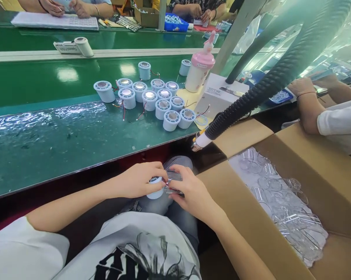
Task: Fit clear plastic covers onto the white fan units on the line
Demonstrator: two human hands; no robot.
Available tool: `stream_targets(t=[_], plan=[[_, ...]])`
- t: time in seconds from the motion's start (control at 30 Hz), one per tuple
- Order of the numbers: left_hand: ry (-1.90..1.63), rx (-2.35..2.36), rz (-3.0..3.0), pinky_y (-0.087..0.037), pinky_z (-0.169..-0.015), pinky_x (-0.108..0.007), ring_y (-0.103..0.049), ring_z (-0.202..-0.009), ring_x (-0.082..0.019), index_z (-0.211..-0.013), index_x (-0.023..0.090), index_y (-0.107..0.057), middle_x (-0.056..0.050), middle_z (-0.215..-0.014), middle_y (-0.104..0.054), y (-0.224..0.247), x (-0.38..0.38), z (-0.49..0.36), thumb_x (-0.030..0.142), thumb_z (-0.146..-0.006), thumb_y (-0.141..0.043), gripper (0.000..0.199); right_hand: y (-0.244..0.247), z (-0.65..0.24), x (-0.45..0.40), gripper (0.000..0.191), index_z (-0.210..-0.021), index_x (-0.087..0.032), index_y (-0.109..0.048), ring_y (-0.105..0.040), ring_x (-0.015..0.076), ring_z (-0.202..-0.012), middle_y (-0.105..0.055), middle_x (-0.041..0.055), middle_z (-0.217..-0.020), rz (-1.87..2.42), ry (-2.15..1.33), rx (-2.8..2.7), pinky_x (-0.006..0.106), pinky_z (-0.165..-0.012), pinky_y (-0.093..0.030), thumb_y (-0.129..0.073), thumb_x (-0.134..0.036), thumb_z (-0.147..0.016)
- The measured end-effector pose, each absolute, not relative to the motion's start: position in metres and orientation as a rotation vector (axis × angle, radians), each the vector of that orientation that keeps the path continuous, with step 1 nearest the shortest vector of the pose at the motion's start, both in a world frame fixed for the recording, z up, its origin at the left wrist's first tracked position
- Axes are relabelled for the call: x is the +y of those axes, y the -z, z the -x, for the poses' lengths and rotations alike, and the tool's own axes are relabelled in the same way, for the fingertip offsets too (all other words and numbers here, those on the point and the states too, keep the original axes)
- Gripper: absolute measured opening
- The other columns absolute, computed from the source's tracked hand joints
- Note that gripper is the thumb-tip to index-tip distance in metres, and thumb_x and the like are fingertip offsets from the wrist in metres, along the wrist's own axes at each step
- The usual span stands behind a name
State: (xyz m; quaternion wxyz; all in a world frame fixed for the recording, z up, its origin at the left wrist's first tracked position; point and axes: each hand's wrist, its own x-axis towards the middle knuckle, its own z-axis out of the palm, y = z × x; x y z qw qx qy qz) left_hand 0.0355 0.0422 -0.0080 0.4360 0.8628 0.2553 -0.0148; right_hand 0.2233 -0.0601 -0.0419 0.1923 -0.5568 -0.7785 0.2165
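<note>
Over my lap, my left hand is closed on a light blue cylindrical housing, which lies tilted on its side. Facing it, my right hand grips a clear plastic cup-like part between thumb and fingers. The two parts are close together; whether they touch is hidden by my fingers. Thin wires show near my left fingertips. On the green bench ahead stand several similar blue housings, some with red and black wires trailing out.
At my right, an open cardboard box holds several clear plastic parts. A black flexible hose hangs across the right side, its metal tip near the bench edge. A pink-topped bottle and white device stand behind. Co-workers' hands show beyond.
</note>
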Motion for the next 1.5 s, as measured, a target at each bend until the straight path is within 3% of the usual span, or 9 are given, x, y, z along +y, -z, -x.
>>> stream_targets(t=[0.1, 0.23, 0.37, 0.57, 0.7, 0.83, 0.93, 1.13, 1.5], plan=[[-0.128, 0.660, -2.082, -0.044, -0.082, -0.028, -0.059, -0.089, -0.017, -0.098, 0.019, -0.065, -0.004, -0.099, -0.062, 0.012, 0.040, -0.034, 0.030, -0.087, -0.055, 0.018, 0.039, -0.223, -0.061, 0.008, -0.084, -0.021, -0.065, -0.058, 0.0236, -0.106, -0.054, 0.0099, -0.122, 1.483, -0.959, -1.915, 0.037, -0.086, -0.053, -0.069, -0.027, -0.082], [-0.337, 0.713, -1.952, -0.047, -0.077, -0.028, -0.057, -0.092, -0.019, -0.113, 0.021, -0.059, -0.006, -0.106, -0.059, 0.027, 0.039, -0.032, 0.045, -0.073, -0.074, 0.049, 0.032, -0.222, -0.063, 0.026, -0.076, -0.019, -0.065, -0.061, 0.0170, -0.090, -0.058, 0.0087, -0.107, 1.489, -1.103, -1.528, 0.027, -0.071, -0.052, -0.051, -0.033, -0.093], [-0.361, 0.642, -1.981, -0.050, -0.075, -0.031, -0.054, -0.094, -0.021, -0.119, 0.026, -0.063, -0.007, -0.104, -0.053, 0.041, 0.040, -0.032, 0.050, -0.059, -0.083, 0.068, 0.030, -0.223, -0.064, 0.027, -0.063, -0.018, -0.063, -0.059, 0.0162, -0.081, -0.059, 0.0073, -0.097, 1.525, -1.084, -1.268, 0.023, -0.057, -0.049, -0.058, -0.033, -0.084], [-0.259, 0.438, -1.724, -0.053, -0.089, -0.036, -0.056, -0.113, -0.025, -0.132, 0.029, -0.055, -0.010, -0.125, -0.056, 0.048, 0.038, -0.033, 0.037, -0.070, -0.079, 0.067, 0.033, -0.233, -0.062, 0.029, -0.054, -0.019, -0.064, -0.065, 0.0224, -0.087, -0.066, 0.0083, -0.095, 1.423, -1.240, -0.974, 0.030, -0.060, -0.057, -0.070, -0.038, -0.076], [-0.285, 0.545, -1.457, -0.055, -0.089, -0.034, -0.062, -0.107, -0.023, -0.132, 0.025, -0.052, -0.009, -0.124, -0.061, 0.046, 0.032, -0.033, 0.030, -0.070, -0.079, 0.069, 0.035, -0.238, -0.066, 0.019, -0.085, -0.024, -0.075, -0.062, 0.0291, -0.113, -0.066, 0.0086, -0.123, 1.312, -1.217, -1.214, 0.041, -0.083, -0.058, -0.077, -0.038, -0.073], [-0.289, 0.594, -1.274, -0.058, -0.071, -0.028, -0.064, -0.098, -0.021, -0.133, 0.024, -0.051, -0.010, -0.122, -0.062, 0.044, 0.028, -0.030, 0.031, -0.073, -0.077, 0.065, 0.037, -0.238, -0.075, 0.041, -0.115, -0.028, -0.066, -0.056, 0.0262, -0.124, -0.057, 0.0072, -0.138, 1.383, -0.840, -1.648, 0.044, -0.105, -0.047, -0.076, -0.020, -0.076], [-0.259, 0.586, -1.379, -0.057, -0.068, -0.026, -0.064, -0.098, -0.022, -0.136, 0.027, -0.050, -0.010, -0.128, -0.059, 0.040, 0.028, -0.027, 0.033, -0.073, -0.076, 0.068, 0.040, -0.238, -0.080, 0.039, -0.117, -0.026, -0.062, -0.058, 0.0252, -0.123, -0.058, 0.0087, -0.136, 1.350, -0.805, -1.688, 0.041, -0.102, -0.050, -0.072, -0.019, -0.080], [-0.345, 0.482, -1.602, -0.051, -0.097, -0.036, -0.058, -0.119, -0.027, -0.139, 0.027, -0.048, -0.012, -0.139, -0.054, 0.033, 0.030, -0.022, 0.026, -0.070, -0.080, 0.076, 0.039, -0.239, -0.081, 0.044, -0.117, -0.024, -0.058, -0.061, 0.0260, -0.119, -0.060, 0.0096, -0.132, 1.292, -1.004, -1.526, 0.040, -0.093, -0.058, -0.075, -0.023, -0.078], [-0.386, 0.389, -1.762, -0.051, -0.098, -0.036, -0.054, -0.125, -0.027, -0.140, 0.026, -0.046, -0.013, -0.138, -0.054, 0.035, 0.031, -0.018, 0.025, -0.071, -0.079, 0.077, 0.030, -0.240, -0.078, 0.044, -0.115, -0.028, -0.058, -0.064, 0.0208, -0.106, -0.064, 0.0045, -0.116, 1.228, -1.299, -1.305, 0.033, -0.085, -0.060, -0.078, -0.028, -0.076]])
